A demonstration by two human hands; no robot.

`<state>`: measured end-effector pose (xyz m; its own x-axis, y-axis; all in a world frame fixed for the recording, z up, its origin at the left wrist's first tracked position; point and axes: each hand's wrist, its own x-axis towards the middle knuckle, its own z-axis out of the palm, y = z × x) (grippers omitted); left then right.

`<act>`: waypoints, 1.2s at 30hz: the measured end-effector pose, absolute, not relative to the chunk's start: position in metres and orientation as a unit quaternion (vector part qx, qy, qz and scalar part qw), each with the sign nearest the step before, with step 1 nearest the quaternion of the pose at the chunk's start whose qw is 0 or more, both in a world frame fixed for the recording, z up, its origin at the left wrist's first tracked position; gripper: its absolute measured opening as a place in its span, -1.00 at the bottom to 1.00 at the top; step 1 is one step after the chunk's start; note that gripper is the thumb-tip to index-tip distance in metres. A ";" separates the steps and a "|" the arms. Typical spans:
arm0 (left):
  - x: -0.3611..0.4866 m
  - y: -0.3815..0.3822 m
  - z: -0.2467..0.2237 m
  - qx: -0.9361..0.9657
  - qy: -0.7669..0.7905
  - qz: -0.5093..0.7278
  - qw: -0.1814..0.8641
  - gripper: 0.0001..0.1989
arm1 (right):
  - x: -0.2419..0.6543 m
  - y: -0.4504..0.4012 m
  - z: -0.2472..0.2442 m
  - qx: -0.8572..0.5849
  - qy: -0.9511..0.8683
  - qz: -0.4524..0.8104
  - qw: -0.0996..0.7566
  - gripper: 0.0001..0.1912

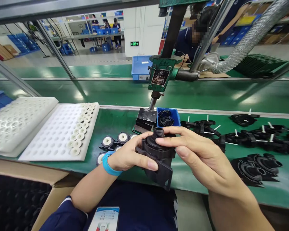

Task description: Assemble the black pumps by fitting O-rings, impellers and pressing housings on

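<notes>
Above the near edge of the green workbench, the black housing sat clamped in the left hand, threaded neck upward, while the right hand, its fingers slightly apart, touched the top beside the neck from the right.

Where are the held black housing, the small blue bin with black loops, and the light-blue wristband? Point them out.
Black housing (162,157): head view, on its side.
Blue bin (176,116): head view, on its inner wall.
Wristband (107,164): head view, on its outer band.
</notes>
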<state>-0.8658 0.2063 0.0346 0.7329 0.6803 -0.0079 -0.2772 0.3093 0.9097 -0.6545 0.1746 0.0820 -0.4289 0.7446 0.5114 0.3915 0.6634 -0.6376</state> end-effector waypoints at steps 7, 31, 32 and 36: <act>-0.862 0.203 0.038 0.469 0.212 0.307 0.801 -0.44 | -0.648 0.176 0.072 -0.343 -0.818 0.206 0.413 -0.71; -0.867 0.206 0.043 0.539 0.271 0.285 0.745 -0.43 | -0.636 0.185 0.054 -0.284 -0.864 0.154 0.387 -0.78; -0.868 0.206 0.043 0.544 0.271 0.282 0.742 -0.42 | -0.636 0.185 0.053 -0.281 -0.866 0.152 0.385 -0.79; -0.870 0.206 0.040 0.556 0.281 0.284 0.729 -0.37 | -0.639 0.185 0.052 -0.282 -0.870 0.146 0.376 -0.79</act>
<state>-0.8700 0.2055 0.0397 0.6814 0.7258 -0.0943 -0.1010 0.2209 0.9700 -0.6387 0.1852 0.0518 -0.5573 0.6015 0.5724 0.3814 0.7978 -0.4670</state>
